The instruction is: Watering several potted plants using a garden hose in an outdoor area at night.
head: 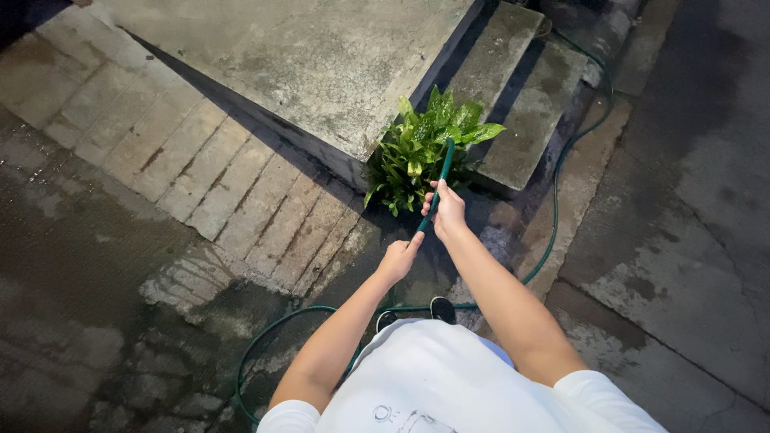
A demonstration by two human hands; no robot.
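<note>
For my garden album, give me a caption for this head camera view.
Both hands, left hand and right hand, grip a green hose aimed at a leafy plant.

Wet, dark concrete ground (96,321) fills the lower left of the frame. A ribbed paved ramp (200,168) crosses the upper left beside a raised concrete slab (321,56). Stone steps (521,88) sit at upper centre. Light is dim and uneven.

A plant (425,148) stands between ramp (321,72) and steps (521,96).
</note>
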